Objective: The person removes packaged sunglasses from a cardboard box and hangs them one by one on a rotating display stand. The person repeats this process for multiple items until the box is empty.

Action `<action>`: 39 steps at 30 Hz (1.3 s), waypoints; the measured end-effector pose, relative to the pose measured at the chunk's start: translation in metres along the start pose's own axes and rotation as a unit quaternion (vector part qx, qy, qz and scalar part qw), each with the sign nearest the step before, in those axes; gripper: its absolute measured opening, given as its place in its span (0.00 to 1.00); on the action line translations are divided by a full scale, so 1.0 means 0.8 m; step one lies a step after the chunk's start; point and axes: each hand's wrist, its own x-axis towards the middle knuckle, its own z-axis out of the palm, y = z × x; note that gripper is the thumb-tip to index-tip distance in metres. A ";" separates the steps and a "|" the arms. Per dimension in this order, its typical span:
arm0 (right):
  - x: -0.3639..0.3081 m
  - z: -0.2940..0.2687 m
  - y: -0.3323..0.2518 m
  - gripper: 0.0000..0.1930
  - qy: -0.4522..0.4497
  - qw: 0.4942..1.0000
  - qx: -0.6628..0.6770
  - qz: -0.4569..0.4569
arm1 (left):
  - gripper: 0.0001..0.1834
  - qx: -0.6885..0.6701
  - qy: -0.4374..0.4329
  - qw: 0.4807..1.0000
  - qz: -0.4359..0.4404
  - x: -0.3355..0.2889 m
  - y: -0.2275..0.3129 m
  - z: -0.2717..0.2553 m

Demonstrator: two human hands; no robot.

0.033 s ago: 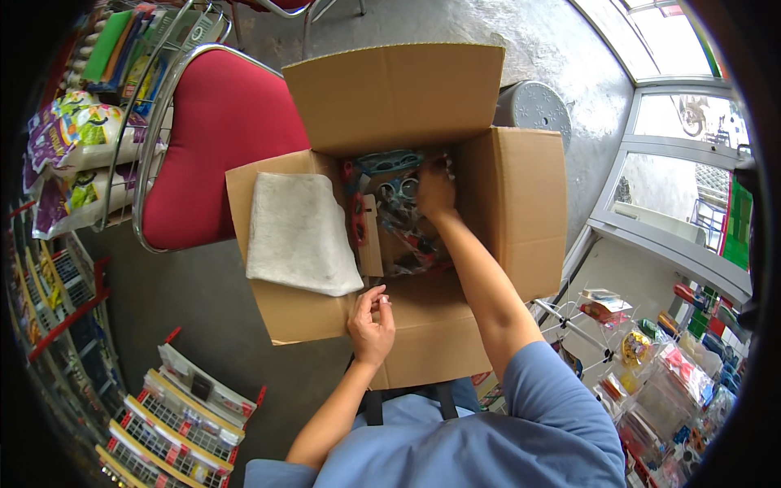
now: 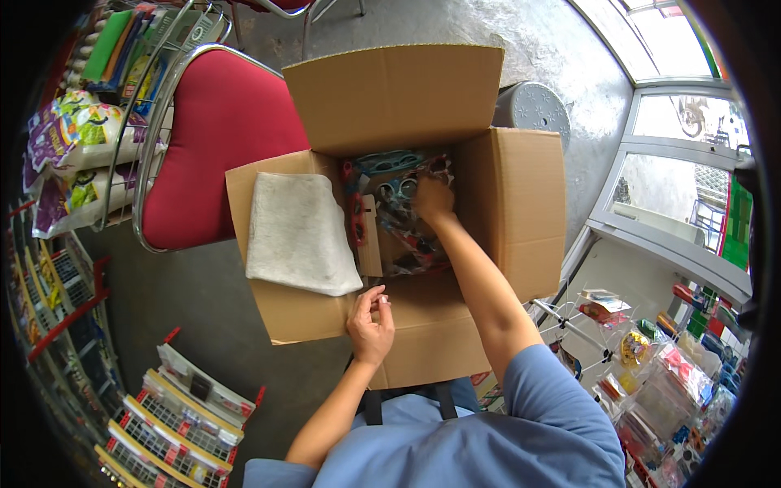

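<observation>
An open cardboard box [image 2: 521, 215] stands before me. Inside lie several pieces of toy-like eyewear in clear plastic: blue round-framed glasses [image 2: 407, 189], a light blue pair [image 2: 389, 162] at the back and red-framed glasses [image 2: 358, 221] on the left. My right hand [image 2: 434, 198] reaches deep into the box, just right of the round glasses; its fingers point down and are partly hidden and dim. A patterned packet [image 2: 440, 165] lies just beyond them. At the near left rim my left hand [image 2: 372, 325] hovers with fingers curled toward the thumb, nothing visible in it, beside a folded grey-white cloth [image 2: 297, 236].
A flat tan cardboard strip [image 2: 370, 244] stands inside the box. A red chair [image 2: 228, 138] is at the left, a grey stool [image 2: 533, 110] behind the box. Wire shelves [image 2: 175, 419] stand lower left, packaged goods [image 2: 659, 390] lower right, and a glass door [image 2: 675, 163] at right.
My right hand has drawn slightly toward me and left inside the box, so the patterned packet in the far right corner shows more. The left hand has hardly moved.
</observation>
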 end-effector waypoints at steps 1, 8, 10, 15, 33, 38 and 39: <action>-0.012 -0.003 -0.002 0.21 -0.070 0.997 0.022 0.019 | 0.11 -0.003 0.002 1.000 0.002 -0.001 0.000 0.000; -0.045 0.011 0.013 0.16 -0.182 0.975 0.123 0.023 | 0.10 0.000 0.012 1.000 0.006 -0.003 -0.003 0.002; -0.054 0.026 0.018 0.17 -0.176 0.982 -0.010 0.070 | 0.10 0.011 0.011 1.000 0.010 -0.004 -0.004 0.002; -0.091 0.049 0.027 0.23 -0.169 0.985 -0.002 0.019 | 0.10 0.016 0.007 1.000 0.012 -0.004 -0.007 0.001; -0.239 -0.132 0.046 0.07 -0.207 0.787 0.575 -0.085 | 0.15 -0.240 -0.048 0.966 -0.077 0.022 0.035 -0.002; -0.304 -0.173 0.045 0.07 -0.193 0.742 0.631 -0.121 | 0.14 -0.399 -0.100 0.910 -0.055 0.024 0.128 -0.018; -0.315 -0.180 0.047 0.07 -0.178 0.740 0.636 -0.128 | 0.11 -0.407 -0.112 0.905 -0.061 0.023 0.143 -0.017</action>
